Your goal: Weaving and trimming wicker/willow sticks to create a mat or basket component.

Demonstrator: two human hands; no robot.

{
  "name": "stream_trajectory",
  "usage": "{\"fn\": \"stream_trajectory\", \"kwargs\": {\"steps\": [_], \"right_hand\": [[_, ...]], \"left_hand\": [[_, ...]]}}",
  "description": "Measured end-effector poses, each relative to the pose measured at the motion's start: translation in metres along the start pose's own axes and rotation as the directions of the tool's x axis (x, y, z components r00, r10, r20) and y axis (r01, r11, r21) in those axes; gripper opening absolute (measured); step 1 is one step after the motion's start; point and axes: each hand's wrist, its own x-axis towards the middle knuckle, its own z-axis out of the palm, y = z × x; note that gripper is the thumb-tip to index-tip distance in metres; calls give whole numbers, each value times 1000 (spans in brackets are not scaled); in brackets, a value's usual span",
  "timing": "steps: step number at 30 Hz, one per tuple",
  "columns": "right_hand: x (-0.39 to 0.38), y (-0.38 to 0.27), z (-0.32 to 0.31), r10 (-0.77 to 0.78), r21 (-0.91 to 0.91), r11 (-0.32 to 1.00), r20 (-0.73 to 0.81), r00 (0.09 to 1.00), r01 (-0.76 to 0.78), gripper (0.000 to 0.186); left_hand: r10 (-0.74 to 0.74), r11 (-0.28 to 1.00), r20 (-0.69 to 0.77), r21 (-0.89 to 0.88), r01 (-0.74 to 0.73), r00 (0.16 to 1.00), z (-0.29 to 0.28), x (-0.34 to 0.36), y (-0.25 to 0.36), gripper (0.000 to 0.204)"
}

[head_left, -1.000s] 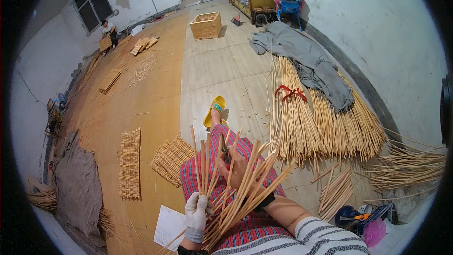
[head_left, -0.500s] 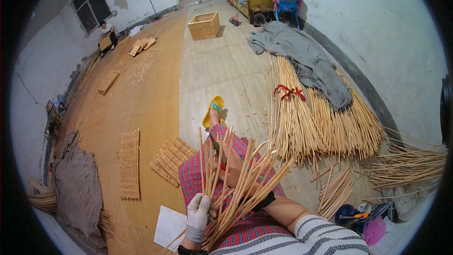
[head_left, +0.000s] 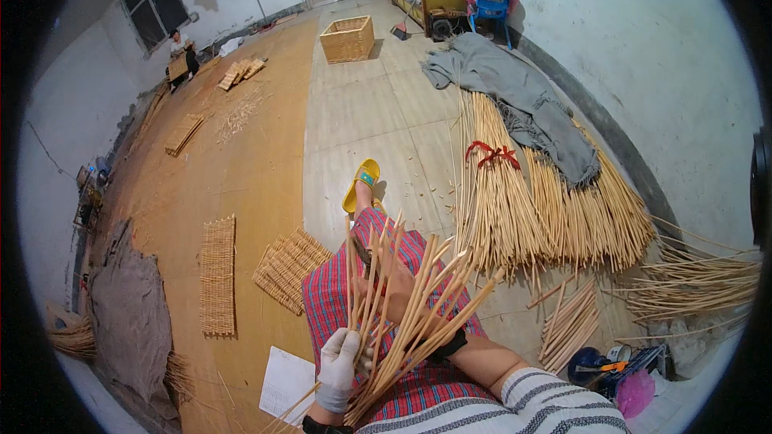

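Observation:
In a white glove, my left hand is closed round the lower part of several peeled willow rods, which fan upward and to the right across my lap. Behind the rods is my bare right hand, partly covered by them. It is closed on what looks like pruning shears; a dark blade shows beside the upright rods, and the handles are mostly hidden. A plaid cloth in red and blue covers my legs under both hands.
Woven panels lie on the floor at left, beside a white sheet. Big rod bundles under a grey cloth stand at right, near cut sticks. A wicker box stands farther off; another person sits far left.
The view has shifted slightly. My right hand and the dark blade have moved a little among the rods; the red on the handle is now less visible. My left hand keeps its grip.

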Motion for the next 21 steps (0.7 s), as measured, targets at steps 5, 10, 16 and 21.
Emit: {"fn": "stream_trajectory", "kwargs": {"steps": [5,10,16,21], "right_hand": [[-2,1,-1,16,26,1000,17,1000,-17,32],[-1,8,-2,17,-2,1000,26,999,-17,33],[10,22,-4,-39,-53,998,33,999,41,35],[13,20,-6,0,-103,995,38,999,4,38]], "left_hand": [[72,988,-12,138,-70,997,-2,1,-4,25],[87,978,-4,193,-84,996,-5,-5,-5,23],[56,978,83,198,-72,995,-2,-11,-5,22],[11,984,53,175,-20,999,-1,-13,-5,23]]}}
